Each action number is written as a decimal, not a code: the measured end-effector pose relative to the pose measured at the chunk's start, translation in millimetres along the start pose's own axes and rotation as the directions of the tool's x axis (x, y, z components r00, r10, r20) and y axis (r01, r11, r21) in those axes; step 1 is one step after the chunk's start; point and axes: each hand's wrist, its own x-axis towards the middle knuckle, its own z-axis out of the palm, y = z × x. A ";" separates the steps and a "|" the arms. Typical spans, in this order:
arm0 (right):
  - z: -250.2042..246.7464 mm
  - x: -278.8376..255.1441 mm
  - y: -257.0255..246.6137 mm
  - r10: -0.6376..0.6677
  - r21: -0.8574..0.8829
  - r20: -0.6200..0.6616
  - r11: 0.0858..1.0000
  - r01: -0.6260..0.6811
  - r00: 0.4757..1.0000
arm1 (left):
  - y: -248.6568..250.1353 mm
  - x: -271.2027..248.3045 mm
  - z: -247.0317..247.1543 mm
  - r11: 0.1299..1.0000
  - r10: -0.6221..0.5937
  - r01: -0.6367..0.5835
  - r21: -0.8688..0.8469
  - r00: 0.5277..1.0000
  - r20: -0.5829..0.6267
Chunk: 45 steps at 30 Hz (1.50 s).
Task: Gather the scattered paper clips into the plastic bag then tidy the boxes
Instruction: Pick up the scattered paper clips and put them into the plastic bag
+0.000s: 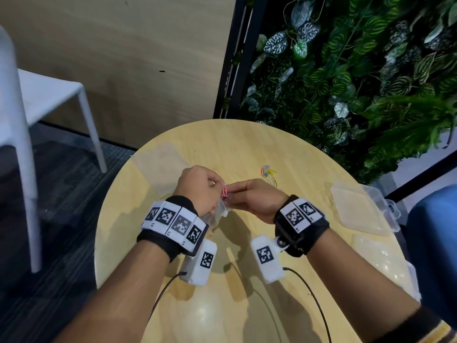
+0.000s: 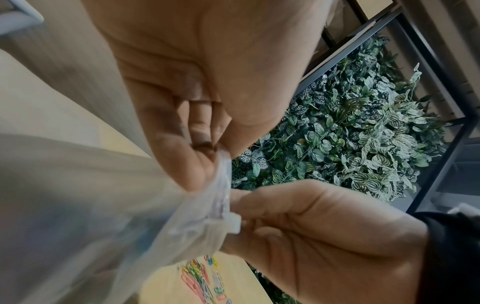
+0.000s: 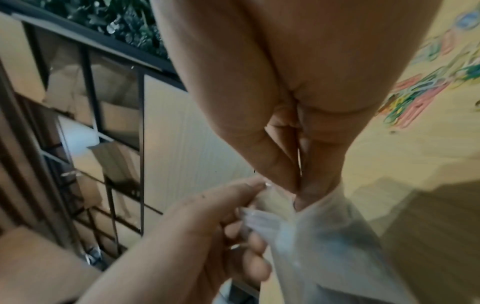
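Over the middle of the round table, my left hand point(image 1: 210, 191) pinches the top edge of a clear plastic bag point(image 1: 217, 214). The left wrist view shows that pinch on the bag's rim point(image 2: 221, 176). My right hand point(image 1: 235, 195) has its fingertips pressed together at the bag's mouth point(image 3: 311, 207). A pink paper clip point(image 1: 225, 191) stands upright at those fingertips and is hidden in both wrist views. A loose pile of coloured paper clips point(image 1: 268, 173) lies on the table beyond my right hand.
Two clear plastic boxes point(image 1: 361, 209) point(image 1: 380, 253) lie near the table's right edge, and a clear flat box point(image 1: 160, 159) at the far left. A white chair point(image 1: 49, 95) stands left of the table. A wall of plants point(image 1: 358, 82) rises behind.
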 end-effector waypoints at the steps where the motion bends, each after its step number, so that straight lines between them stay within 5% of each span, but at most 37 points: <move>1: 1.8 0.6 1.7 -0.043 -0.066 -0.029 0.997 0.041 0.999 | -0.1 0.5 -0.6 1.000 -0.002 0.002 -0.001 1.000 -0.002; 3: 2.5 0.9 5.1 -0.157 -0.273 -0.103 0.954 0.124 0.982 | -0.6 1.3 -1.2 1.000 -0.006 0.006 -0.008 1.000 -0.002; 7: 2.9 -0.3 8.1 -0.390 -0.713 -0.100 0.670 0.207 0.916 | -0.4 0.3 0.2 1.000 -0.012 0.013 -0.008 1.000 0.021; 9: 5.1 -1.0 5.1 -0.395 -0.790 -0.021 0.569 0.227 0.918 | 0.4 0.3 0.7 1.000 -0.007 0.007 -0.006 1.000 0.023; 13: -2.9 -4.2 -5.3 -0.306 -0.813 0.088 0.528 0.245 0.948 | 0.6 0.9 -3.2 1.000 -0.006 0.006 -0.005 1.000 0.011; 15: -11.1 -4.9 -8.9 -0.294 -0.753 0.141 0.588 0.295 0.945 | 0.6 1.8 -5.9 1.000 0.001 -0.001 -0.002 1.000 0.011; 17: -21.7 -3.9 -13.0 -0.275 -0.543 0.159 0.778 0.316 0.948 | 0.1 2.9 -7.3 1.000 0.008 -0.008 0.002 1.000 0.004; 19: -39.4 5.7 -18.1 -0.278 -0.304 0.053 0.911 0.281 0.959 | -1.2 4.5 -7.8 1.000 0.009 -0.009 -0.004 1.000 -0.012; 21: -68.3 30.3 -17.2 -0.297 -0.342 -0.141 0.910 0.235 0.944 | -3.2 6.3 -7.2 1.000 0.011 -0.011 -0.005 1.000 -0.018; 24: -112.5 75.8 -6.5 -0.277 -0.775 -0.366 0.619 -0.126 0.889 | -6.2 8.6 -5.8 1.000 0.014 -0.014 -0.007 1.000 -0.012; 26: -124.0 92.5 3.0 -0.191 -0.821 -0.436 0.483 -0.302 0.880 | -7.4 9.1 -5.5 1.000 0.018 -0.018 -0.005 1.000 -0.008; 30: -113.7 100.8 14.4 -0.179 -0.916 -0.285 0.341 -0.212 0.942 | -7.8 12.2 -6.4 1.000 0.022 -0.022 -0.003 1.000 -0.006; 35: -93.3 88.7 25.6 -0.233 -1.000 -0.018 0.025 -0.012 0.972 | -5.4 11.0 -3.1 0.999 0.046 -0.046 0.025 0.999 0.001; 39: -75.6 74.4 35.8 -0.335 -0.993 0.118 -0.028 0.115 0.935 | -4.8 9.4 -1.5 0.997 0.061 -0.061 0.051 0.998 0.007; 43: -71.5 64.9 45.5 -0.282 -1.000 0.029 -0.009 0.028 0.959 | -2.6 7.9 -0.2 0.995 0.075 -0.075 0.068 0.997 0.006; 45: -71.7 57.6 45.7 -0.312 -0.997 -0.026 0.081 0.000 0.950 | -1.9 7.2 0.6 0.995 0.075 -0.076 0.070 0.997 0.005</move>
